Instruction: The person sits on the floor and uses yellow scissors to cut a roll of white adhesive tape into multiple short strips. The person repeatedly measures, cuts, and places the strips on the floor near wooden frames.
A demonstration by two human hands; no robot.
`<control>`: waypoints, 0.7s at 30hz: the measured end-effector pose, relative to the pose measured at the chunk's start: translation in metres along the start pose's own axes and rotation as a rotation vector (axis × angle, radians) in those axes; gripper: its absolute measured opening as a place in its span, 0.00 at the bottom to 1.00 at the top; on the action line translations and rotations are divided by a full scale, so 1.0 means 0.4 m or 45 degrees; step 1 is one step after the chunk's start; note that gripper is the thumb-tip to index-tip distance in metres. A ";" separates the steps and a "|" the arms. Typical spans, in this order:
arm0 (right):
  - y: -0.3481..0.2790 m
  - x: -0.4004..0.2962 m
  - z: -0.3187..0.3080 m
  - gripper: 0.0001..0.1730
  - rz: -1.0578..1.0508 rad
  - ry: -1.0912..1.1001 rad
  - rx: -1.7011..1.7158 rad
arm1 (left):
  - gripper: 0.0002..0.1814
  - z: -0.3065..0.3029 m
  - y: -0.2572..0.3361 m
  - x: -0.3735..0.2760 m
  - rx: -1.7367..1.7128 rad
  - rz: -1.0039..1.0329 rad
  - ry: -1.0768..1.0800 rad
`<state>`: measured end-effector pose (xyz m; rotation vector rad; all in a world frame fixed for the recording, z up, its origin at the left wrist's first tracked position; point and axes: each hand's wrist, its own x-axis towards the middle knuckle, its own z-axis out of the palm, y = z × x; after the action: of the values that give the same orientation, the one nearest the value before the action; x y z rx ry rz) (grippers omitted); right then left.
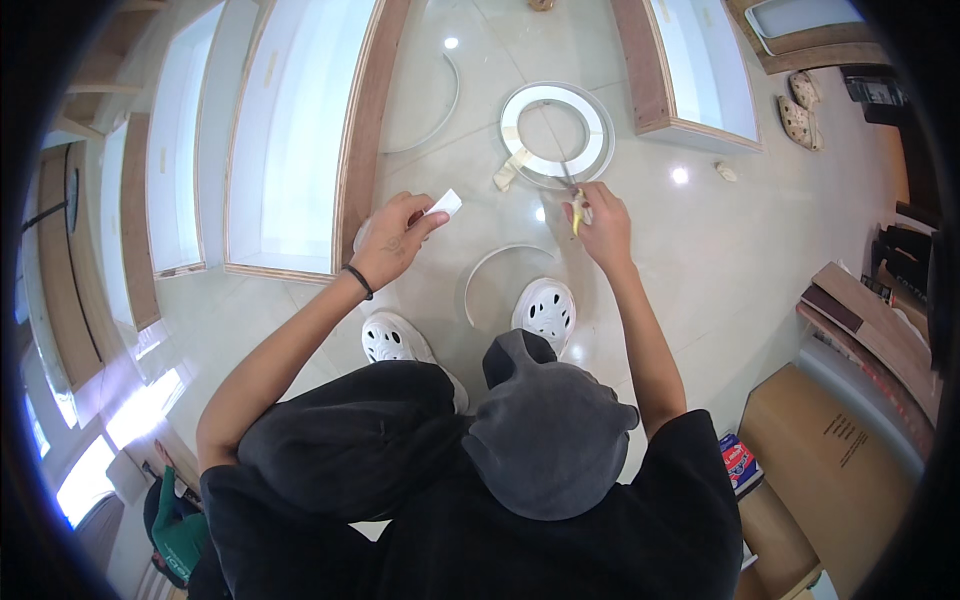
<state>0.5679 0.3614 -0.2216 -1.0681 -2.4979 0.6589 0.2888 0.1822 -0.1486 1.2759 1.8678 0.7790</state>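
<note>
My left hand (394,234), with a black band at its wrist, pinches a short white strip (446,202) that looks folded; part of it is hidden by the fingers. In my right hand (607,225) is a pair of scissors (577,211) with yellow handles. Their blades point away from me over the near edge of a flat white coil (510,120) on the floor; whether they touch it I cannot tell. A tab of masking tape (512,169) sticks out from the coil's near left side. One thin curved strip (468,289) lies by my white clogs (545,311).
Open wooden cabinet boxes with white interiors stand at left (300,135) and upper right (701,67). Another curved strip (455,97) rests beside the left box. Cardboard (832,450) and boards (874,330) lean at right. A person in green (176,532) is at lower left.
</note>
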 end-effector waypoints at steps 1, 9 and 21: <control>0.012 0.016 0.024 0.18 -0.114 0.028 -0.070 | 0.15 -0.011 0.024 0.004 -0.011 -0.078 -0.001; 0.050 0.020 0.113 0.17 -0.172 -0.074 -0.248 | 0.15 -0.039 0.051 0.014 0.015 -0.102 0.344; -0.337 0.140 -0.167 0.11 0.008 0.731 0.541 | 0.18 -0.132 0.278 0.060 -0.248 0.102 0.622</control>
<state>0.4843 0.3396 -0.0862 -0.9362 -1.7684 0.7185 0.2947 0.2368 -0.0359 1.1079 2.0552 1.3789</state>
